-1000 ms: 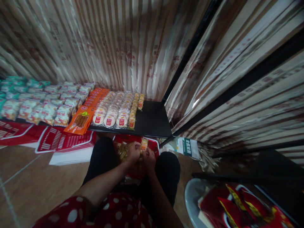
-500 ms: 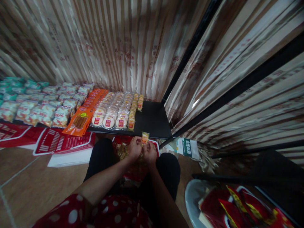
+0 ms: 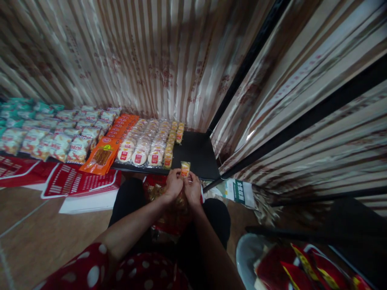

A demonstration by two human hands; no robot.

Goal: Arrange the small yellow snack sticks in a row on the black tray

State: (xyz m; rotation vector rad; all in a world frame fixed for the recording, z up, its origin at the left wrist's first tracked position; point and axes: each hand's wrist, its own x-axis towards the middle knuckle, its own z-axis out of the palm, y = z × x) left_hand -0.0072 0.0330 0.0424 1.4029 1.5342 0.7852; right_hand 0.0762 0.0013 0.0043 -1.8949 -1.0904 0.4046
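My left hand (image 3: 173,186) and my right hand (image 3: 193,188) are together, both pinching a small yellow snack packet (image 3: 184,168) held upright just in front of the black shelf (image 3: 195,155). Below my hands, between my knees, lies a red bag (image 3: 169,211) holding more gold-wrapped packets. On the shelf stand rows of small yellow packets (image 3: 171,146), round white cakes with red labels (image 3: 142,145) and orange packs (image 3: 104,155).
White and green snack bags (image 3: 51,135) fill the shelf's left part. Red printed cartons (image 3: 77,181) lie on the tiled floor at left. A grey bowl (image 3: 246,255) with red wrappers sits at lower right. Striped curtains hang behind, with black frame bars at right.
Both hands have lifted out of the red bag with the yellow packet, rising toward the shelf's front edge.
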